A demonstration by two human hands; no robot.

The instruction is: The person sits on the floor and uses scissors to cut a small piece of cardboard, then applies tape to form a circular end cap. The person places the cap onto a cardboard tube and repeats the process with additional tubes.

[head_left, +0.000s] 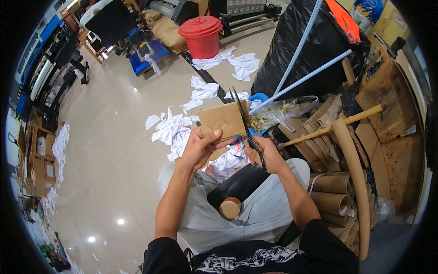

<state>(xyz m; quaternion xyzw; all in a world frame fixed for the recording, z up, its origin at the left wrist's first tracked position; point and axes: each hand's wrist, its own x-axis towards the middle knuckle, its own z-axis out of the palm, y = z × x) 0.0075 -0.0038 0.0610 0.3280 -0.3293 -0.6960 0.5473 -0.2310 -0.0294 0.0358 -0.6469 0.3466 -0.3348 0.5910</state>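
Note:
A flat piece of brown cardboard [221, 121] is pinched at its lower left by my left hand [199, 147], thumb on top. My right hand [267, 154] grips a pair of black scissors [248, 130] by the handles. The long blades point up and away, parted near the tips, and lie along the right side of the cardboard. Whether they touch its edge I cannot tell. In my lap a round disc of brown cardboard [230, 208] rests beside a black padded surface [237, 185] between my legs.
White cloth scraps [172, 132] lie on the tiled floor ahead. A red lidded bucket [200, 39] stands beyond them. At the right are a big black bag [296, 55], pale blue tubes [299, 84], a wooden pole [331, 128] and stacked cardboard tubes [333, 203]. A blue stool [153, 52] stands far left.

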